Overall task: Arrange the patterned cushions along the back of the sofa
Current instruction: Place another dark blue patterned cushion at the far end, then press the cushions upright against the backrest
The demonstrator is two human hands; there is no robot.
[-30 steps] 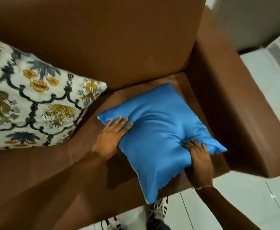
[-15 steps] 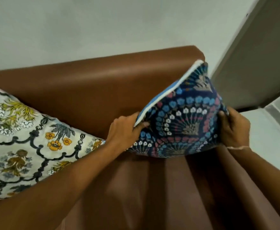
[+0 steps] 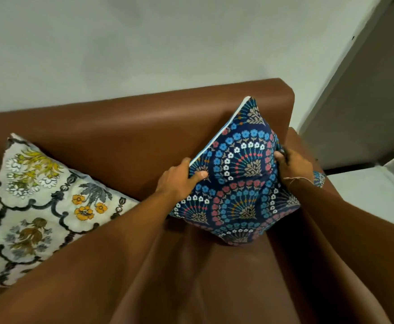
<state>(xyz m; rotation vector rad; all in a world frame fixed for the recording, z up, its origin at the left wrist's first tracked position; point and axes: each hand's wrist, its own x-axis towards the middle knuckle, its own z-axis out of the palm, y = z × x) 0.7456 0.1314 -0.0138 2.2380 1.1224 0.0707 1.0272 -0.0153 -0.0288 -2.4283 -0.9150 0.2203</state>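
The navy cushion with the fan-and-flower print stands between my two hands, tipped on one corner, its back against the sofa backrest at the end nearest the armrest. My left hand is closed on its left edge, thumb pressed across the printed face and fingers hidden behind. My right hand is wrapped round the opposite edge, fingers curled into the fabric, a thin thread at the wrist.

Well out past my left hand, the cream floral cushion already leans against the same backrest, so I judge that one placed. The navy one looks nearly there: its printed side faces out, but it sits skewed like a diamond, not squared up, and I have not let go. What I think remains is to level it, settle its lower edge on the seat below my hands, and release. I cannot tell whether more cushions lie out of sight.

The sofa is smooth brown leather-like upholstery. Beyond my hands rises a plain pale wall; past my right hand is a grey door or panel and light tiled floor.
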